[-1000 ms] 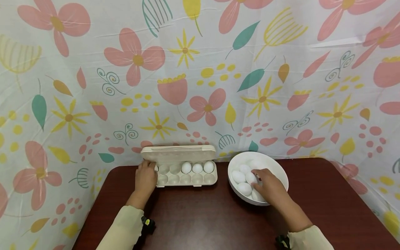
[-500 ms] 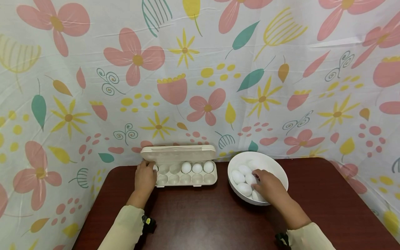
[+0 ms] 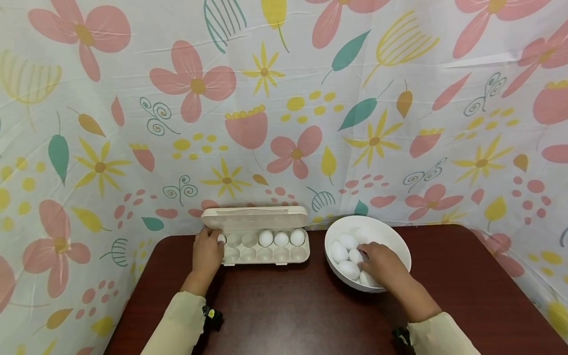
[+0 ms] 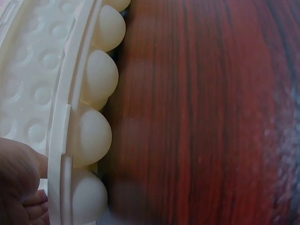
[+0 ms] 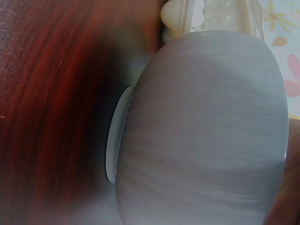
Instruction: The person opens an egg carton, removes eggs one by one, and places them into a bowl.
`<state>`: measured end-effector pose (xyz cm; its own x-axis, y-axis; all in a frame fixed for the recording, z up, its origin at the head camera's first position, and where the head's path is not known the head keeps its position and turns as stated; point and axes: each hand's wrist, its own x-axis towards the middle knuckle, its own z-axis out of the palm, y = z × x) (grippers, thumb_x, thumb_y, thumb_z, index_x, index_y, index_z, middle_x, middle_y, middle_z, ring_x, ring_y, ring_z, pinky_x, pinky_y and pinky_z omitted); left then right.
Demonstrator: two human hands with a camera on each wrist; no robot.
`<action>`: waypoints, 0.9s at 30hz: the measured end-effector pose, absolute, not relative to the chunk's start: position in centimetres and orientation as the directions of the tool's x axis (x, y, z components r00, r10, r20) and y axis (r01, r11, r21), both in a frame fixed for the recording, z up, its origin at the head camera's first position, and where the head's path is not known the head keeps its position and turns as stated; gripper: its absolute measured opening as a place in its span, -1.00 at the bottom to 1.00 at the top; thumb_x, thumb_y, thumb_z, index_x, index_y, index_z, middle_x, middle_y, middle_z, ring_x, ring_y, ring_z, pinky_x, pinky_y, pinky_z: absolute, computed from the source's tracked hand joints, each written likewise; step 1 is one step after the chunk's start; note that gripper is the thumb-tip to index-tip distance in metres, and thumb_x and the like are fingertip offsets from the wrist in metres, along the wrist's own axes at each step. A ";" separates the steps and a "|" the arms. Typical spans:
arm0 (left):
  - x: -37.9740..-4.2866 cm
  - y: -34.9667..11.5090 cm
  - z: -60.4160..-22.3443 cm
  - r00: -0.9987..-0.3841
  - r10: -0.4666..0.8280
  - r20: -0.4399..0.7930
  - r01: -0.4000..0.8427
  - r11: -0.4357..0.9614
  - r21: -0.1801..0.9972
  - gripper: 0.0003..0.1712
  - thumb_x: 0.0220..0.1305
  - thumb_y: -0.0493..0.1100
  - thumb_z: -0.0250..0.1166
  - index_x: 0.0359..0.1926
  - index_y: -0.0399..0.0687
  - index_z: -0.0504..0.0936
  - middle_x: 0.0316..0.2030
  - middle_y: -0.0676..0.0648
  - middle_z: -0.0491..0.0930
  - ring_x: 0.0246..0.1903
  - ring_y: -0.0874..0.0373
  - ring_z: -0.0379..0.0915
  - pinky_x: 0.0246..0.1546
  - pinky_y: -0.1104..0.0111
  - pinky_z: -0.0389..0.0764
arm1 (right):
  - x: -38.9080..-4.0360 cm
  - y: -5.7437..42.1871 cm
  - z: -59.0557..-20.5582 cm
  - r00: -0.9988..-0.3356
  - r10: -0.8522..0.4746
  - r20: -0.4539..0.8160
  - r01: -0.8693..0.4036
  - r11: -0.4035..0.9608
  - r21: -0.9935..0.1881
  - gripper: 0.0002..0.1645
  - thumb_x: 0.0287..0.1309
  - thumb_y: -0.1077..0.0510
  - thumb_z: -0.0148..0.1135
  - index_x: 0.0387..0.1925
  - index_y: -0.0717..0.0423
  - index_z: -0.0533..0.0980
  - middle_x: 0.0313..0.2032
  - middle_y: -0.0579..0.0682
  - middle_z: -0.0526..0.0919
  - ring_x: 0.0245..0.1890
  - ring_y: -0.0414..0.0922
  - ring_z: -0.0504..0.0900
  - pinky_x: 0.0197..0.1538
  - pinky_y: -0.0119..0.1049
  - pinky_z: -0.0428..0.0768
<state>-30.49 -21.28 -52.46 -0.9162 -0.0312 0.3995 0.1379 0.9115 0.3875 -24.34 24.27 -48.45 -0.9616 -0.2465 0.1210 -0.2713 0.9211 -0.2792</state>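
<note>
A beige egg carton [image 3: 255,218] lies with its lid up at the back left of the table. Three white eggs [image 3: 281,239] sit at the right of its back row. My left hand [image 3: 207,251] is over the carton's left end, finger and thumb about a half-hidden egg [image 3: 222,238]. Rounded cups [image 4: 92,136] line the carton beside that hand in the left wrist view. To the right, a white bowl [image 3: 392,239] holds several eggs [image 3: 339,252]. My right hand [image 3: 383,265] reaches inside, fingers curled at an egg [image 3: 355,256]. The bowl's wall [image 5: 201,126] hides this hand in the right wrist view.
Both things stand on a dark red-brown wooden table [image 3: 275,305], near its back edge. Just behind hangs a flower-printed cloth [image 3: 275,172]. A dark band [image 3: 213,315] is at the left wrist. The bowl rests on a low foot [image 5: 117,136].
The right hand's fingers have sunk slightly lower and drawn closer around the egg in the bowl. The left hand stays at the carton's left end. The head view shifts a little.
</note>
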 end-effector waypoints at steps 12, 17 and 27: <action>-30.4 -21.4 -52.5 -0.897 -0.021 0.441 0.166 0.910 0.381 -0.60 0.13 -0.36 0.44 0.04 -0.31 0.68 0.03 -0.40 0.56 -0.01 -0.37 0.48 0.05 -0.15 0.50 | -24.5 24.4 -48.7 -0.948 -0.288 0.134 -0.313 0.919 -0.239 -0.56 0.05 0.19 0.47 -0.01 0.30 0.66 -0.27 0.15 0.70 -0.24 0.10 0.67 -0.07 0.03 0.64; -30.3 -21.3 -52.6 -0.901 -0.027 0.434 0.161 0.907 0.390 -0.59 0.13 -0.37 0.44 0.04 -0.31 0.66 0.05 -0.41 0.53 0.01 -0.37 0.46 0.07 -0.15 0.48 | -24.3 24.3 -48.8 -0.940 -0.293 0.176 -0.329 0.914 -0.237 -0.55 0.01 0.21 0.47 -0.02 0.30 0.66 -0.27 0.15 0.69 -0.25 0.11 0.67 -0.10 0.02 0.64; -30.1 -21.5 -52.6 -0.874 -0.022 0.486 0.198 0.896 0.397 -0.64 0.16 -0.35 0.43 0.01 -0.29 0.66 0.01 -0.40 0.50 0.00 -0.37 0.43 0.03 -0.17 0.49 | -24.1 24.0 -48.6 -0.963 -0.227 0.146 -0.259 0.928 -0.267 -0.56 0.11 0.16 0.41 0.02 0.29 0.64 -0.16 0.21 0.69 -0.13 0.17 0.67 0.01 0.08 0.63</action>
